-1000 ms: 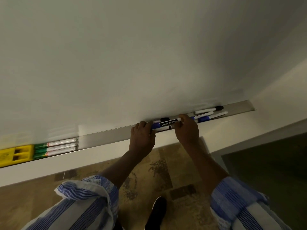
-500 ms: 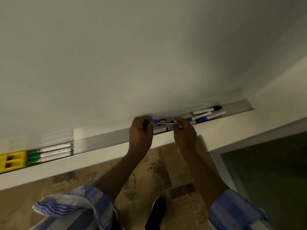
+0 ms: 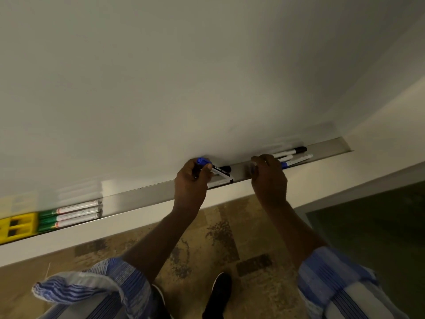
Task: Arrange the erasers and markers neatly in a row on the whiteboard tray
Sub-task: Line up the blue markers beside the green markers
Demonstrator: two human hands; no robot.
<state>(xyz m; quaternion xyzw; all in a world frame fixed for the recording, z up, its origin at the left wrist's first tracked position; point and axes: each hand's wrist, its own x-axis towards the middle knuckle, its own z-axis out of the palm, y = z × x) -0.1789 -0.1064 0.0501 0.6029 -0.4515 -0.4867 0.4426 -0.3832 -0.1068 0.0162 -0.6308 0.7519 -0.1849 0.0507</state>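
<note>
Head view: gripped blue-capped marker (image 3: 215,169) in left hand (image 3: 192,180); right hand (image 3: 269,178) curled over tray (image 3: 147,194), grip unclear. Needed next, probably: laying marker flat in line.

I have just one view, worn on the head: it looks steeply down along the whiteboard (image 3: 207,77), close over its tray (image 3: 147,192), with the floor (image 3: 230,226) below the tray's front edge.

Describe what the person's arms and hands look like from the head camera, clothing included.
Both hands, left hand and right hand, are bare: no gloves, rings or watch visible. The forearms are uncovered. Each arm wears a blue-and-white striped sleeve, bunched up near the elbow; the right sleeve shows broader blue bands.
</note>
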